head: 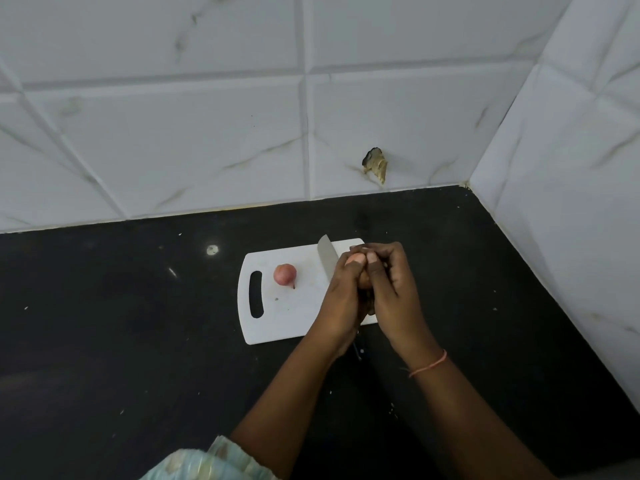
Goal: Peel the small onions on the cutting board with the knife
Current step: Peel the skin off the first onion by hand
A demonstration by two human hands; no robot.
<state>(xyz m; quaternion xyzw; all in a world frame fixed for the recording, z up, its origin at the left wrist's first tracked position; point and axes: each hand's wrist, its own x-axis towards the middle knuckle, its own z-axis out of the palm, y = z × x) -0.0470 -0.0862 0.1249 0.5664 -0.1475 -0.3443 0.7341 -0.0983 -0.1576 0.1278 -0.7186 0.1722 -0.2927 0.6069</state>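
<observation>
A white board [287, 317] lies on the black counter [138, 323], its handle slot on the left and its long axis running left to right, slightly tilted up toward the right. Two onions show. One onion [284, 274] rests on the left part of the board, just right of the slot, round and pinkish, with its thin dark tail pointing toward the near edge and a little right. The second onion [356, 259] is held up over the right end of the board between both hands; only a small pale-orange patch of it shows, so which way it points cannot be told.

There is one knife [327, 259]. Its blade rises from the left hand [343, 299], tip pointing away toward the wall and slightly left, long axis near to far. A dark bit of handle shows below that hand at the board's near edge. The left hand's fingers are curled around the knife, with the thumb up against the held onion. The right hand [391, 292] pinches the held onion, fingertips bent down on its top. The two hands touch each other.

A thin orange band [429, 364] circles the right wrist. A patterned light sleeve [207, 462] shows at the bottom edge. The tiled wall [207, 133] behind has one chipped hole [375, 164].
</observation>
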